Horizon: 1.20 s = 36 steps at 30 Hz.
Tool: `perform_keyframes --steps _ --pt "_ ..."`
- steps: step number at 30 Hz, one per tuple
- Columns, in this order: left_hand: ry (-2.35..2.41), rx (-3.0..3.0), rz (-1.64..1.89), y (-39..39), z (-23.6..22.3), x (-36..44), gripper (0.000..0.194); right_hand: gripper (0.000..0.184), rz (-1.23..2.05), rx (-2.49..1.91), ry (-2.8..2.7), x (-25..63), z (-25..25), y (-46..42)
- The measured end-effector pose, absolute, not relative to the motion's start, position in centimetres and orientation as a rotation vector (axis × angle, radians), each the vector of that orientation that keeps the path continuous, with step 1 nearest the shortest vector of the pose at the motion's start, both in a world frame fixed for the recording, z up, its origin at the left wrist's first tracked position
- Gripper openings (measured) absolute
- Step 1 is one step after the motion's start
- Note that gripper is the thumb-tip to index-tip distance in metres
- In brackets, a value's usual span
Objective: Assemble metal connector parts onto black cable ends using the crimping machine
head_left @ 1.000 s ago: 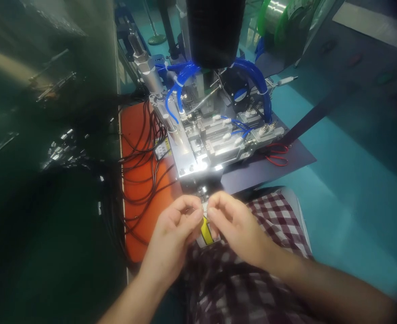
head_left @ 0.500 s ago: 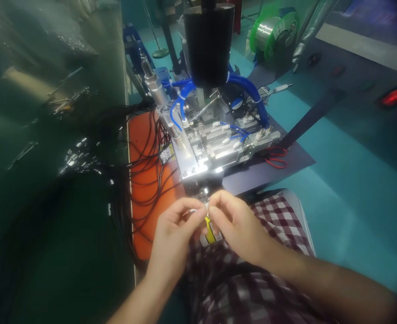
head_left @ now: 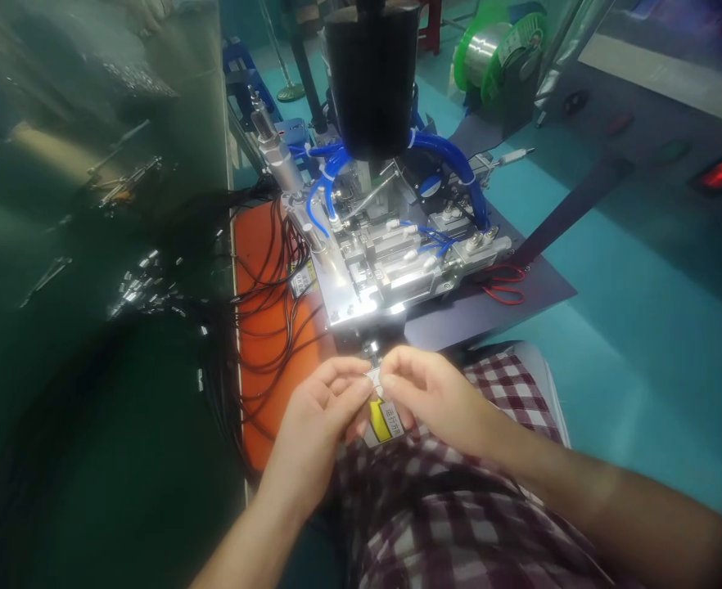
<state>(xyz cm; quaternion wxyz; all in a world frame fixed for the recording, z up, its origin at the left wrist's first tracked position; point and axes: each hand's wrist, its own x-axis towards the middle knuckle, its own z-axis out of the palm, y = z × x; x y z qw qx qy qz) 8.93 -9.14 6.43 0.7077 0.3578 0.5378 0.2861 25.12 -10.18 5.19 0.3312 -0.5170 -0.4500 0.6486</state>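
Between the fingertips of the left hand [head_left: 321,409] and the right hand [head_left: 433,401], there is a small white piece [head_left: 376,379]. Both hands seem to pinch it, although the fingers cover most of its shape from me. I judge it very light, perhaps slippery and easy to damage, so I would take it only at its ends, with gentle pressure. Just below the fingertips is a label [head_left: 388,422]; beyond the hands, a metal machine [head_left: 398,266]; left of the left hand, an orange counter [head_left: 304,343].
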Motion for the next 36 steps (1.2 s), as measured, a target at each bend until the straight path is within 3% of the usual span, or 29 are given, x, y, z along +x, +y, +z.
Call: perform_keyframes --steps 2,6,14,23,36 --pt "1.237 0.845 0.605 -9.4 6.5 8.9 0.033 0.012 1.580 -1.403 -1.267 25.2 5.2 -10.3" --pt "1.308 0.891 0.625 -10.1 6.1 8.8 0.027 0.013 1.456 -1.426 -1.387 25.4 5.3 -10.5" --pt "1.282 0.932 0.698 -10.7 5.6 8.7 0.023 0.012 1.762 -1.311 -1.245 26.1 5.6 -9.7" --pt "1.309 1.035 0.676 -10.9 5.7 8.6 0.024 0.014 1.444 -1.395 -1.511 26.2 6.2 -10.1" --pt "1.335 0.832 0.756 -8.2 5.6 8.5 0.026 0.015 1.469 -1.376 -1.396 25.3 4.3 -8.2"
